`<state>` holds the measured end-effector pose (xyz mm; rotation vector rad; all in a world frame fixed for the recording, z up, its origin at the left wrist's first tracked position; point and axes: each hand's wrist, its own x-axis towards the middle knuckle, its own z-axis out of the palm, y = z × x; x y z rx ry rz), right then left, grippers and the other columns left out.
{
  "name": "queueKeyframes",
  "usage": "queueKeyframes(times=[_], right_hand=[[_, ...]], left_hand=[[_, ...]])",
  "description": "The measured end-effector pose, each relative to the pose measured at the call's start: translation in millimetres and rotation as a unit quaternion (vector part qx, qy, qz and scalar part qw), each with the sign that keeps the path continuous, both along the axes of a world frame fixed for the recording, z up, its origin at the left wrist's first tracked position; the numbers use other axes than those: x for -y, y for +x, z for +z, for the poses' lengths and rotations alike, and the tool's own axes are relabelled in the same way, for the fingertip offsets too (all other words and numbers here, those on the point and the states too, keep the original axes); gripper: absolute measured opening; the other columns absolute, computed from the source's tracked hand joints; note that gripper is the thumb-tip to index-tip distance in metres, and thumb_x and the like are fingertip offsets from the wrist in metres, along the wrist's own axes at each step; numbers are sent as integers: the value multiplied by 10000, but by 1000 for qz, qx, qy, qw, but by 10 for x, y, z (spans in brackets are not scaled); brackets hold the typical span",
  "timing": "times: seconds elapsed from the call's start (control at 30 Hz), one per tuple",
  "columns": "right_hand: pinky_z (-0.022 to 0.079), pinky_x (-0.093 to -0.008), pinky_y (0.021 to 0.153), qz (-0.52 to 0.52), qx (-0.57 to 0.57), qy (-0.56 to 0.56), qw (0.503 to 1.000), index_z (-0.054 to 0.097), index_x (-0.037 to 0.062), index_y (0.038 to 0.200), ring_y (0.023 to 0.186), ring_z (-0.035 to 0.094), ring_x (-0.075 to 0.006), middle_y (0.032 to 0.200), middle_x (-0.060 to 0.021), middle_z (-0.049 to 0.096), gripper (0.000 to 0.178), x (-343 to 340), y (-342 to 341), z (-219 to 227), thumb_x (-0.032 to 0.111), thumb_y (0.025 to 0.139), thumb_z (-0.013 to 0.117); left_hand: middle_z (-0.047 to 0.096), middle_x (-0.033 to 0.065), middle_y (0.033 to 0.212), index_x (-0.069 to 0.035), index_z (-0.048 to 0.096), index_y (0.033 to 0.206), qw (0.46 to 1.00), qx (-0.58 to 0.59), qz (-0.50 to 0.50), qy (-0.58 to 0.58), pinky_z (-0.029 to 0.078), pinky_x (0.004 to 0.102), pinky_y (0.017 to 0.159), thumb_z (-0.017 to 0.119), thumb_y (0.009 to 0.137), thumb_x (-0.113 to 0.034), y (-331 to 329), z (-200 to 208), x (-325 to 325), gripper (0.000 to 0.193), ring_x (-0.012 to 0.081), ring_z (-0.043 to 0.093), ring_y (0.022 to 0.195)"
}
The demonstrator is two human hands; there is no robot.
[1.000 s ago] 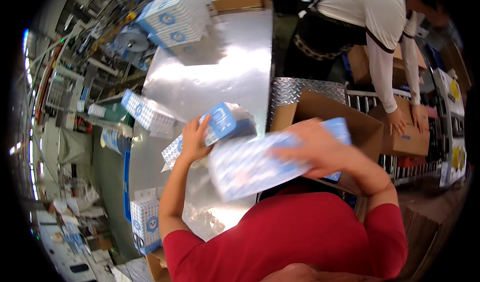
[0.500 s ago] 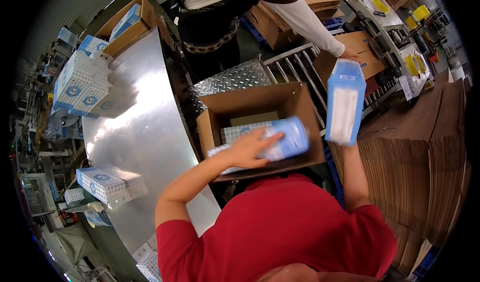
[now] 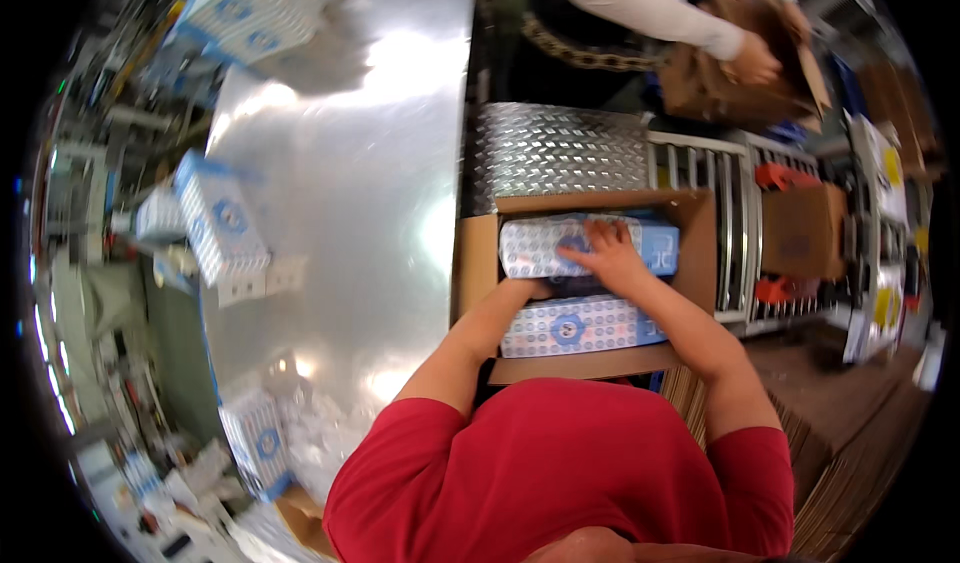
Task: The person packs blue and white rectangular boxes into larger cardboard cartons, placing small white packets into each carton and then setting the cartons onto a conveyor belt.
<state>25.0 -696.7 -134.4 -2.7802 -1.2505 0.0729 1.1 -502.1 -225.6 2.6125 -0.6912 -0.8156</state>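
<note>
Right hand [image 3: 610,258]: fingers spread wide, laid across the top of the upper pack [image 3: 530,250], more resting on it than wrapped round it.
Left hand [image 3: 528,290]: tucked in at the left end of the dark gap between upper pack and lower pack [image 3: 590,331], fingers hidden, so can't tell how open or if holding anything.
Upper pack: right of centre in the frame, inside the open carton [image 3: 478,263], lying lengthwise along the far wall, white pattern with a blue right end.
Lower pack: same carton, along the near wall, pretty much the same white-and-blue look, blue emblem facing up.
Carton: brown cardboard, just beside the right edge of the bench [image 3: 330,173].
Bench: shiny metal, with stacked packs [image 3: 250,13] upper left, a tilted pack [image 3: 222,218] at the left edge, crumpled clear plastic [image 3: 320,423] lower left.
Co-worker's hand [image 3: 752,61]: upper right, at a brown box [image 3: 690,81], kinda blurry.
</note>
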Motion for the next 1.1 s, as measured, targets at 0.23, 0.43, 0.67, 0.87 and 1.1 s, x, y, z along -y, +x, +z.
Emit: queueKeyframes(times=[0.23, 0.43, 0.67, 0.87, 1.1], right_hand=[[77, -700, 988, 47, -56, -108, 991, 259, 268, 1400, 1378, 81, -325, 1498, -119, 69, 736, -391, 85, -878, 194, 760, 617], [39, -714, 971, 93, -236, -193, 948, 137, 252, 1442, 1379, -52, -353, 1503, -146, -44, 1014, -825, 108, -1018, 448, 641, 728], [270, -422, 1044, 86, -424, -112, 894, 316, 79, 1382, 1340, 174, -375, 1463, -229, 128, 791, -836, 480, -1054, 315, 725, 689], [410, -354, 935, 16, -416, -148, 897, 406, 3, 1303, 1144, 491, -329, 1313, -236, 421, 572, -157, 572, -646, 278, 834, 584], [441, -355, 874, 86, -318, -157, 931, 511, -7, 1201, 1018, 566, -334, 1112, -233, 566, 448, 15, 407, -56, 231, 829, 588]], left_hand=[[504, 202, 1206, -26, 507, 1192, 934, -25, 214, -286, 412, 412, 908, 542, 835, -267, -618, 1024, -415, 432, 356, 496, 1085], [521, 209, 1152, -66, 528, 1156, 811, 287, 496, -115, 401, 449, 913, 567, 761, -69, -1929, 1314, -1287, 397, 393, 491, 1071], [164, 189, 1454, -236, 250, 1411, 605, 58, 715, 346, 230, 648, 970, 701, 652, -169, -3357, 1453, -3246, 886, 428, 145, 1328], [301, 89, 1429, -188, 424, 1315, 654, 16, 690, 312, 242, 605, 996, 542, 727, -101, -3518, 995, -4222, 605, 398, 250, 1299], [497, 161, 1267, -53, 515, 1216, 454, 281, 811, -238, 413, 468, 951, 373, 833, -48, -3972, 1221, -4257, 408, 380, 493, 1134]])
